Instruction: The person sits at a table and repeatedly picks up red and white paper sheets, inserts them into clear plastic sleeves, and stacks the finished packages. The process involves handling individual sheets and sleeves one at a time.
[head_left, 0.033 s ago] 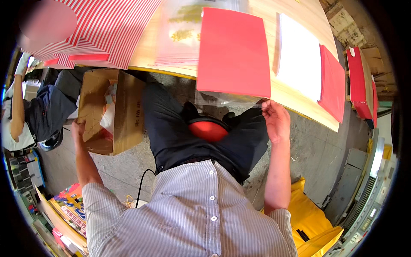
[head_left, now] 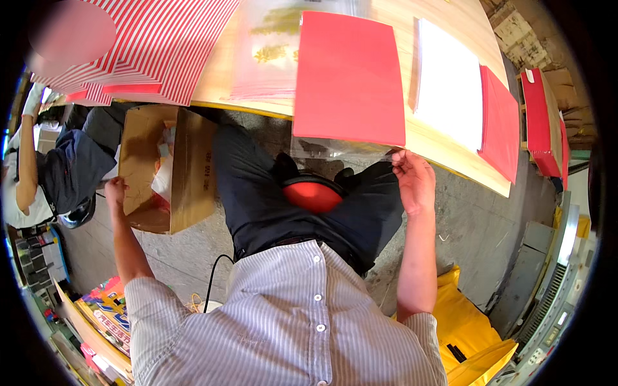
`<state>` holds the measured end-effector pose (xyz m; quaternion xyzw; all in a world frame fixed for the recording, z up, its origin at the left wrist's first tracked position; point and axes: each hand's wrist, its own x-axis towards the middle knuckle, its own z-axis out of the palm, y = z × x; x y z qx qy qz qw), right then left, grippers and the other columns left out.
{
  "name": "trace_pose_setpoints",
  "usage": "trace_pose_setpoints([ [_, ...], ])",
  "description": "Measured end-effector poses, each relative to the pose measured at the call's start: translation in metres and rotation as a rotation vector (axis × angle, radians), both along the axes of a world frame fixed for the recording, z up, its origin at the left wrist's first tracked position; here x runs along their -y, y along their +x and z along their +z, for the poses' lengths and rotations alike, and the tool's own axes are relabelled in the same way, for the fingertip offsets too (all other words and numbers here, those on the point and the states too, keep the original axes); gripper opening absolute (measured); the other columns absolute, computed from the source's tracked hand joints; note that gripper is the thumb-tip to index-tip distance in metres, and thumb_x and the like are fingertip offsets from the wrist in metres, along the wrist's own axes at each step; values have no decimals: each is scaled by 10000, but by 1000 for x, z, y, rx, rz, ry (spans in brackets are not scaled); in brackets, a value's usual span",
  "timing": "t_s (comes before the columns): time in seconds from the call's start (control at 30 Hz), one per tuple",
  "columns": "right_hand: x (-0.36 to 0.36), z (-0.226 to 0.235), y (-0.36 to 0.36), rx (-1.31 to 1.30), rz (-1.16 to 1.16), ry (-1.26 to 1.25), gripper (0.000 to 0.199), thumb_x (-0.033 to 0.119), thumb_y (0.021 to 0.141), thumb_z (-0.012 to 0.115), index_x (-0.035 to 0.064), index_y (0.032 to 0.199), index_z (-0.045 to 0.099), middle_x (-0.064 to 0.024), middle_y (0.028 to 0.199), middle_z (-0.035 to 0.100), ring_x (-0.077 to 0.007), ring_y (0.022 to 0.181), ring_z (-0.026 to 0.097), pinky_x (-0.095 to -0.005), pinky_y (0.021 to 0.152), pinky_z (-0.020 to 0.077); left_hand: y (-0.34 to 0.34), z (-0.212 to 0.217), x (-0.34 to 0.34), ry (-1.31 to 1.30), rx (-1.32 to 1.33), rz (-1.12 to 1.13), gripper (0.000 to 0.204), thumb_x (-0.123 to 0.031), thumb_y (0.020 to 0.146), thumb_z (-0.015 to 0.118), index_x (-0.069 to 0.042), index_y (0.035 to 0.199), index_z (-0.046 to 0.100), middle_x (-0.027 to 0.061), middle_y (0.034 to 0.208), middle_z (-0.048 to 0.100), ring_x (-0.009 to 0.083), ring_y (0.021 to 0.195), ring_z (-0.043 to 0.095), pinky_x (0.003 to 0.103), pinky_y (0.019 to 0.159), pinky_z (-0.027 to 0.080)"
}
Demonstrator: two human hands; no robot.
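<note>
A red rectangular sheet (head_left: 349, 80) lies near the front edge of the table, and a clear plastic flap (head_left: 335, 148) sticks out below it, over the edge. My right hand (head_left: 414, 180) is closed in a pinch at the flap's right corner. Out to the left, my left hand (head_left: 116, 193) is held beside the rim of an open cardboard box (head_left: 193, 174). Its fingers are curled together; what they hold, if anything, is too small to make out. Crumpled white and clear plastic scraps (head_left: 163, 174) lie inside the box.
Red-and-white striped sheets (head_left: 161, 48) cover the table's left end, beside clear printed bags (head_left: 264, 71). White sheets (head_left: 449, 83) and more red sheets (head_left: 499, 122) lie at right. Another person (head_left: 71, 164) sits at far left. A yellow bag (head_left: 470, 328) stands behind my right arm.
My left hand has shifted slightly up beside the box. My right hand and the flap are nearly unmoved.
</note>
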<state>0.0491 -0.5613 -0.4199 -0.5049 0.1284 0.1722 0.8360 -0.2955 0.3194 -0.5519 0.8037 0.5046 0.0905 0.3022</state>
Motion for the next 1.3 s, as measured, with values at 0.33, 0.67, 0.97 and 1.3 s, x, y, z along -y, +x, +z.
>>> trace_pose_setpoints([
  [0.33, 23, 23, -8, 305, -67, -545, 250, 221, 996, 564, 22, 928, 699, -76, 905, 725, -149, 836, 633, -311, 802, 467, 162, 173, 314, 380, 152, -753, 582, -3, 812, 715, -42, 1366, 539, 156, 1429, 515, 293, 1321, 493, 387, 1112, 368],
  [0.67, 8, 45, 19, 1371, 426, -1457, 751, 143, 704, 811, 148, 1387, 500, -51, 1479, 457, -290, 1359, 433, -458, 1054, 364, 286, 148, 557, 601, 502, -1309, 669, -275, 684, 846, -104, 1267, 566, 120, 1372, 531, 328, 1306, 476, 518, 1129, 336],
  [0.97, -5, 32, 33, 1291, 213, -1128, 181, 56, 763, 774, 63, 937, 723, -50, 1061, 722, -244, 1095, 643, -375, 915, 454, 298, 148, 575, 431, 735, -1146, 135, -86, 727, 796, -62, 842, 731, 60, 959, 715, 240, 1000, 666, 393, 919, 502],
  [1.3, -20, 27, 31, 859, 39, -966, 69, 80, 815, 764, 48, 870, 736, -80, 958, 723, -217, 946, 649, -318, 799, 503, 309, 164, 585, 327, 645, -1012, 123, -76, 780, 765, -59, 899, 738, 63, 831, 679, 242, 838, 624, 353, 787, 475],
])
